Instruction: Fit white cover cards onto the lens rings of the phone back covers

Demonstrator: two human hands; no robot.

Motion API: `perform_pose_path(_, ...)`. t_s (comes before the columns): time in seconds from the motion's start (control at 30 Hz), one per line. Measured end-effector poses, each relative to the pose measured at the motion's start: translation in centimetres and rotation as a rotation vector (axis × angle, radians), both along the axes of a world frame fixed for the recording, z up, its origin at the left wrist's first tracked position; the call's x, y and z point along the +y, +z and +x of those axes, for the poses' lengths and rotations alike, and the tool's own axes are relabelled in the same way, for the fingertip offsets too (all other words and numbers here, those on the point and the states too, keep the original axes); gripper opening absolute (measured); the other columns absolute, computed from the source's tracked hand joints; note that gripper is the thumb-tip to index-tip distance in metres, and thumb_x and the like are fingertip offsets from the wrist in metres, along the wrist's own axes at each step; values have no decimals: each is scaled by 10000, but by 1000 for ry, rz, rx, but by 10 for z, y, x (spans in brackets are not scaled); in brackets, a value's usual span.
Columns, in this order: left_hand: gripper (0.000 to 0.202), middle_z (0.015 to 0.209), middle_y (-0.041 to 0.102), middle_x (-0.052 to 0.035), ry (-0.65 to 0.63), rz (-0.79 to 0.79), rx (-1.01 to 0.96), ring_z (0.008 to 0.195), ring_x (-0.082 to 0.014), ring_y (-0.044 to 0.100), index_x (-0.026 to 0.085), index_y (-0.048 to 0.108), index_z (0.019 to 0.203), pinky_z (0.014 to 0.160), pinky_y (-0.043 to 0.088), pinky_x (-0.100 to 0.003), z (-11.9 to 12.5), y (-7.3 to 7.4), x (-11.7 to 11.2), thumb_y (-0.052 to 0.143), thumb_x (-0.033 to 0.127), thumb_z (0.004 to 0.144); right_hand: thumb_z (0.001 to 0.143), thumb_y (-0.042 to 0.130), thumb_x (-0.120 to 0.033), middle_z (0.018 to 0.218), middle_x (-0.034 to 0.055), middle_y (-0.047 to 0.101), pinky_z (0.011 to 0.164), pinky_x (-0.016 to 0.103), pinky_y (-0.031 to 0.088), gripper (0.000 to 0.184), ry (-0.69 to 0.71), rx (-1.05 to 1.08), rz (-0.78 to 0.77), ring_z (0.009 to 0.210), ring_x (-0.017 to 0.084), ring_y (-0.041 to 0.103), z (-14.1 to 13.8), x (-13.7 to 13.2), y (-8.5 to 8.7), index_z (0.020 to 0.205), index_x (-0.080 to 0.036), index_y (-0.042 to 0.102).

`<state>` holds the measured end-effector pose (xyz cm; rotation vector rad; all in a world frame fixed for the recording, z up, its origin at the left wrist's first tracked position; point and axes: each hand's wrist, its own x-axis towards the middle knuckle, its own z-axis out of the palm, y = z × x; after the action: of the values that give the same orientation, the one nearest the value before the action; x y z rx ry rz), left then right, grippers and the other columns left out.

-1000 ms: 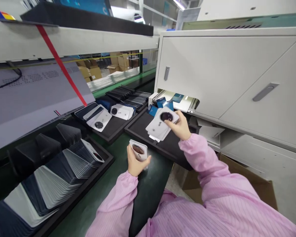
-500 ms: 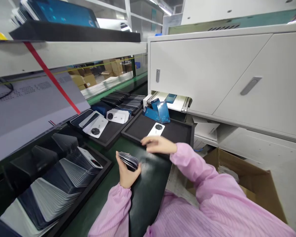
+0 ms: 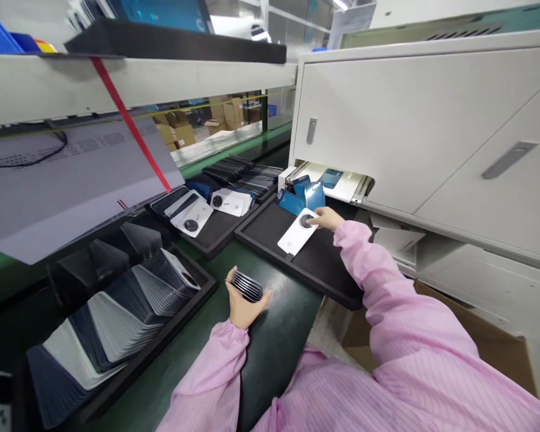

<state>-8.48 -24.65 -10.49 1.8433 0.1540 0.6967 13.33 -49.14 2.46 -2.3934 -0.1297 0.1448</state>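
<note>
My left hand (image 3: 247,303) is closed around a small stack of thin phone panels (image 3: 247,287), held edge-up above the green bench surface. Over the black foam tray (image 3: 270,237), my right hand (image 3: 327,218) pinches the camera end of a white phone back panel (image 3: 294,238) with a round black camera ring. Its lower end lies at the tray's front rim. Just beyond, several blue phone panels (image 3: 291,201) lie overlapping in the same tray; my right fingers are close to them.
A conveyor (image 3: 348,189) carrying a blue panel comes out of a white cabinet (image 3: 387,126). On the left, a long tray (image 3: 155,333) holds rows of fanned panels. Another tray (image 3: 216,231) holds white panels. A cardboard box (image 3: 360,339) stands below right; a shelf (image 3: 198,75) runs above.
My right hand has moved forward and right and taken hold of the white phone back panel in the tray. The left hand still holds its stack. The view has shifted left.
</note>
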Motion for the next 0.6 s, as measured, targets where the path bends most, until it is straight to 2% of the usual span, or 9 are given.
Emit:
perform_pose_path(0.07,875,1194,475,-149,7,20,-26,1169,-316,511,154,343,1292,1006,407,-495,0,3,-1,803,349,574,807,637,-395,847,47,645,637,297,517,233,34,-79,62,722,191,642,-27,6,21,884,-188,565)
perform_pose_path(0.13,777,1178,473,-139,-9,43,-61,1106,-286,538,167,368,1255,962,441,-470,-1,7,-2,778,311,612,874,547,-401,860,36,643,622,284,497,198,129,-274,111,686,171,629,-69,25,31,946,-217,549)
perform_pose_path(0.2,758,1235,446,-156,-40,59,-98,1127,-285,521,172,363,1260,936,462,-450,-2,10,-1,767,281,628,873,557,-361,820,38,639,670,294,481,138,354,-423,41,710,182,619,-116,56,28,898,-225,556)
perform_pose_path(0.3,817,1334,399,-183,-85,80,-137,1245,-315,453,168,336,1305,1011,412,-477,-3,11,-1,775,273,624,912,494,-296,841,59,652,686,298,475,126,652,-330,-13,737,190,624,-165,102,4,954,-203,567)
perform_pose_path(0.37,790,1303,437,-170,-94,112,-128,1252,-317,460,164,360,1291,1065,352,-504,-4,8,-1,773,289,628,948,440,-333,951,73,666,756,292,488,241,850,-179,109,835,179,637,-170,116,-9,1071,-169,566)
perform_pose_path(0.47,783,1167,503,-127,-25,129,-76,1184,-310,513,159,378,1264,1077,330,-525,-4,0,-3,779,325,613,940,448,-430,1054,60,679,825,268,501,368,1018,114,234,941,159,646,-133,96,-11,1120,-149,603)
perform_pose_path(0.5,800,1128,510,-114,-2,119,-59,1156,-307,529,157,372,1265,1069,340,-526,-4,-2,-3,784,335,603,912,491,-449,1042,58,687,827,275,507,365,884,120,215,945,168,650,-112,82,-8,1064,-153,639)
perform_pose_path(0.57,820,1068,512,-93,3,87,-36,1092,-293,559,156,357,1268,1038,378,-519,-3,-6,-4,786,345,596,794,641,-484,1057,52,685,887,308,499,368,189,-142,141,1001,198,638,-63,47,-2,1017,-192,659)
perform_pose_path(0.6,812,1049,509,-86,-7,74,-31,1063,-285,570,158,358,1264,1021,395,-513,-3,-8,-4,783,347,597,792,636,-489,1205,99,620,984,363,446,459,2,-222,116,1151,240,565,-39,29,-1,1129,-178,605)
